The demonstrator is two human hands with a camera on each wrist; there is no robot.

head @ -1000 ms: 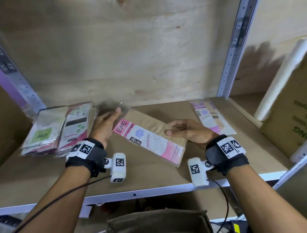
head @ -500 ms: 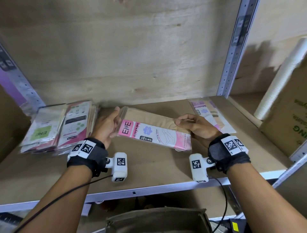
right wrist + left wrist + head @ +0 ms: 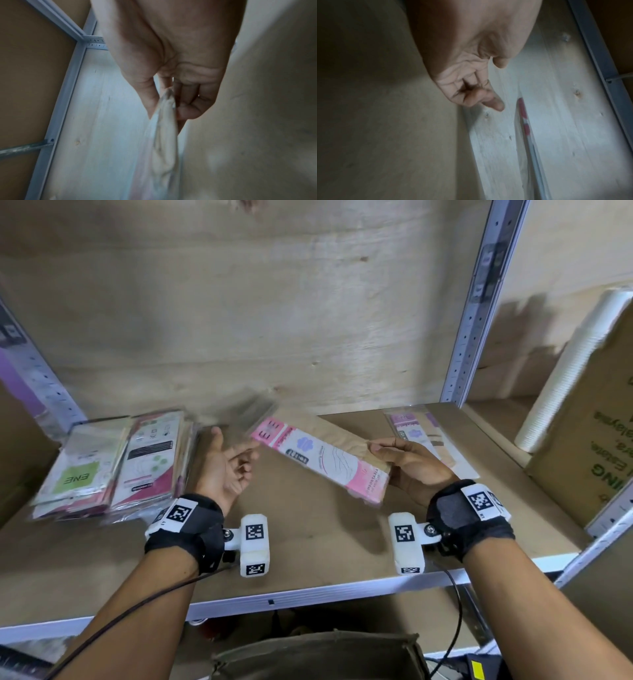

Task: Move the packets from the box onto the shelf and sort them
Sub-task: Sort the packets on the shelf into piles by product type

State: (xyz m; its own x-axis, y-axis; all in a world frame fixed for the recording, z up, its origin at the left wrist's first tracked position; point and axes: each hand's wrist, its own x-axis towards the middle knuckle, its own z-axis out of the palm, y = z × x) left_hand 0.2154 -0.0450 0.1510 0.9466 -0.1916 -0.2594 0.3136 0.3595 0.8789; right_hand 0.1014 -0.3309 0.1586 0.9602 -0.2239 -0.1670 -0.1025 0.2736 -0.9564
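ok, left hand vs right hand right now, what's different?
Right hand pinches one end of the pink-banded packet between thumb and fingers; the left hand holds nothing. The right hand's fingers curl round the packet's edge in the right wrist view; the left hand's fingers hang loosely curled with the palm showing. The right hand is near the lone packet on the shelf, the left beside the packet stack. Both hover above the shelf and wear black wrist straps.

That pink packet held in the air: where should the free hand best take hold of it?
Probably the free pink end of the pink packet, approached from the left. The right hand already pinches the other end, and the long, flat packet slants toward the left hand, which holds nothing.
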